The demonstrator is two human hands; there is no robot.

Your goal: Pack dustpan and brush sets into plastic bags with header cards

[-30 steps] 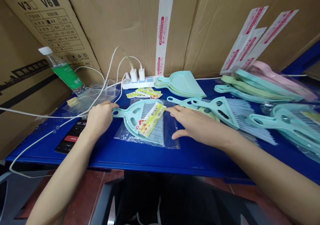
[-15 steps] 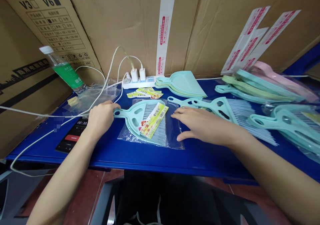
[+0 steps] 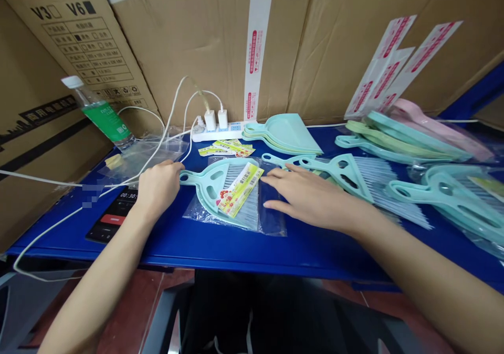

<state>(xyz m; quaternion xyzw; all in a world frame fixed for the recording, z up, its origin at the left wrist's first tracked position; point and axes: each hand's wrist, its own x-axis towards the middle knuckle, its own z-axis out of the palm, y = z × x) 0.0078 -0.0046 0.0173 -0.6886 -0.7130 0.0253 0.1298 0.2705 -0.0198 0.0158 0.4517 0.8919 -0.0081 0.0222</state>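
Note:
A mint-green dustpan and brush set lies on the blue table, most of it inside a clear plastic bag. Across its bristles rests a yellow-green printed label card. My left hand is closed around the end of the set's handle, which sticks out of the bag at the left. Over the bag's right end is my right hand, fingers spread and holding nothing; whether its fingertips touch the plastic I cannot tell. Loose brushes lie just behind and right of that hand, partly hidden by it.
Stacked dustpans and several label cards lie at the back by a power strip. Bagged sets are piled at the right. At left are a phone, a bottle and trailing white cables.
My right hand has shifted slightly left, closer to the label card and over the bag. My left hand keeps its hold on the handle. The view has moved a little.

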